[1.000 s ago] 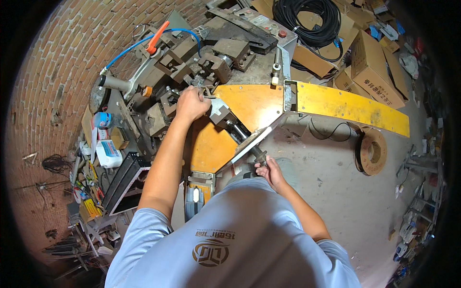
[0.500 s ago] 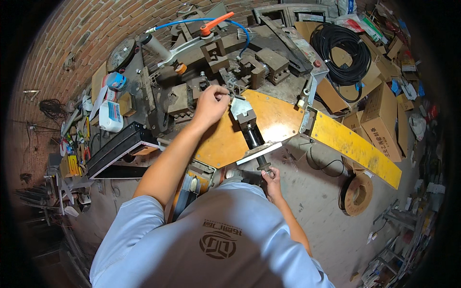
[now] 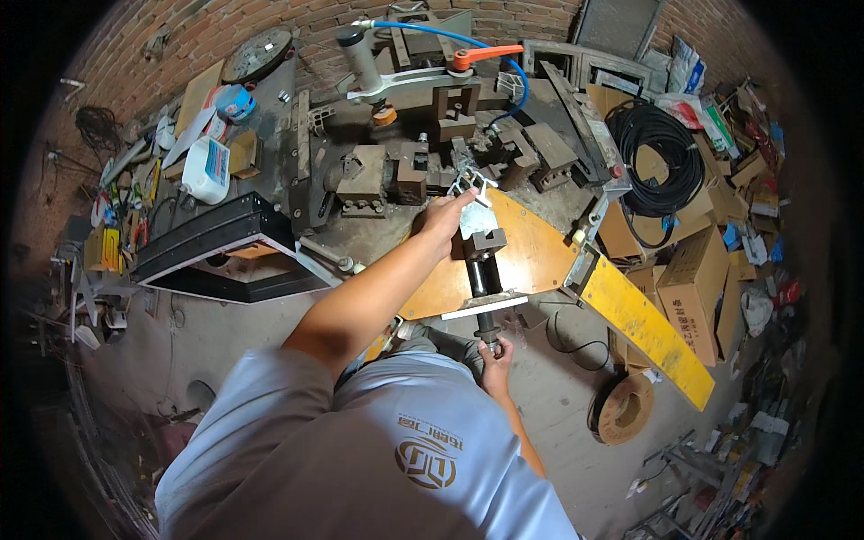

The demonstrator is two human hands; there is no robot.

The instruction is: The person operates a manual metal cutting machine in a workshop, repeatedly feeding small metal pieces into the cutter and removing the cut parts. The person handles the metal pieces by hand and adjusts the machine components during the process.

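Observation:
My left hand (image 3: pixel 447 216) reaches forward over the orange machine table (image 3: pixel 531 256) and holds a small shiny bent metal part (image 3: pixel 472 185) at the dark steel die blocks (image 3: pixel 396 175). Just right of the hand a grey clamp block (image 3: pixel 486 241) sits on a black cylinder (image 3: pixel 480 277) that runs back toward me. My right hand (image 3: pixel 494 353) is close to my body and is closed around the knob at the near end of that cylinder, below a thin silver bar (image 3: pixel 484 307).
A yellow guard arm (image 3: pixel 646 328) sticks out to the right. Beyond it are a black cable coil (image 3: pixel 664 155), cardboard boxes (image 3: pixel 697 288) and a round reel (image 3: pixel 625 410) on the floor. Left are a white jug (image 3: pixel 208 169) and a black tray (image 3: pixel 205 241). An orange-handled lever (image 3: pixel 482 56) stands at the back.
The view has swung, so the machine now sits more upright and centred. My left hand stays at the metal part by the dies and my right hand stays on the knob.

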